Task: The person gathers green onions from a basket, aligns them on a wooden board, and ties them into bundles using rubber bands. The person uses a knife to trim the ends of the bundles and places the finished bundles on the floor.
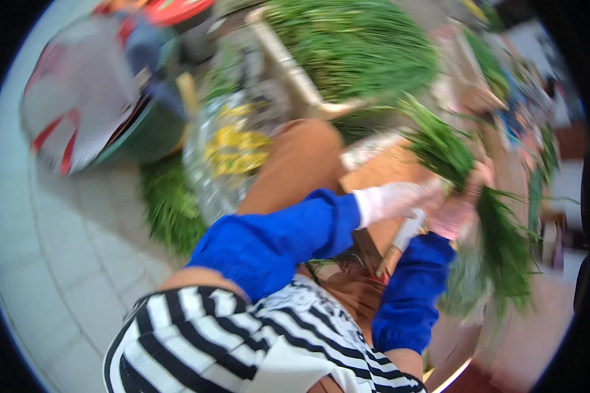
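Note:
My right hand (464, 201), in a pale glove, is closed around a bunch of long green leafy stalks (442, 142), whose ends hang down at the right (504, 250). Close beside it, my left hand (413, 199), also gloved, reaches to the base of the fingers of the right hand; motion blur hides whether it grips the stalks. Below both hands a knife (408, 231) with a wooden handle lies over an orange-brown board (388, 169).
A pale crate (287, 64) full of green stalks stands ahead. At the left are a green tub (150, 132) with a white bag (78, 93), a clear plastic bag with yellow print (236, 142), and more greens (172, 206) on the tiled floor.

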`<control>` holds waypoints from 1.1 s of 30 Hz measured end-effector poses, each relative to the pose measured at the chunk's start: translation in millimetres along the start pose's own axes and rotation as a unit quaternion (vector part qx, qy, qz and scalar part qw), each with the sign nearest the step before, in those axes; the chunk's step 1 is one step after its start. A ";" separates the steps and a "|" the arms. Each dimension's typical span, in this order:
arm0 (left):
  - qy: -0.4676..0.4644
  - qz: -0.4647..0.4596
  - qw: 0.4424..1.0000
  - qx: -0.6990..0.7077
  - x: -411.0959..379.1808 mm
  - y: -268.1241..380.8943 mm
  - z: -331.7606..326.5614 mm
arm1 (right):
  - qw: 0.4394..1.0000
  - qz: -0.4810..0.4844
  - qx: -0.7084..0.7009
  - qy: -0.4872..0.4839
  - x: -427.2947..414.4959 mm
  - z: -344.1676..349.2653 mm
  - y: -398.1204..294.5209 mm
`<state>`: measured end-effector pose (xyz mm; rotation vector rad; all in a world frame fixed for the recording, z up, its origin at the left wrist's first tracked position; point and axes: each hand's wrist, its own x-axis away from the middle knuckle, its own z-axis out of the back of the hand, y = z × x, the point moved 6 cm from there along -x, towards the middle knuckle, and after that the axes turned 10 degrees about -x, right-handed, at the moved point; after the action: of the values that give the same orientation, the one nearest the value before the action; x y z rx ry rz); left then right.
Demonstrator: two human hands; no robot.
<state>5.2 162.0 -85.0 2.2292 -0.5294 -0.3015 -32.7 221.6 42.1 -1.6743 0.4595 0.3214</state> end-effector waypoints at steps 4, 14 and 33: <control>-0.172 -0.016 0.962 0.213 -1.9 55.6 -22.5 | 0.930 0.247 0.260 -0.084 53.2 -4.5 -0.9; -0.002 0.154 0.987 -0.041 27.7 11.9 23.3 | 0.893 0.171 0.356 -0.216 128.8 69.9 7.9; 0.080 -0.188 0.378 -0.903 45.4 164.1 31.0 | 0.926 -0.335 -0.137 -0.111 119.1 148.4 -29.1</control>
<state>-11.4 24.1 18.2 0.0373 0.4630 -0.4887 93.1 357.5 -10.4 -1.9274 -0.3511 0.0618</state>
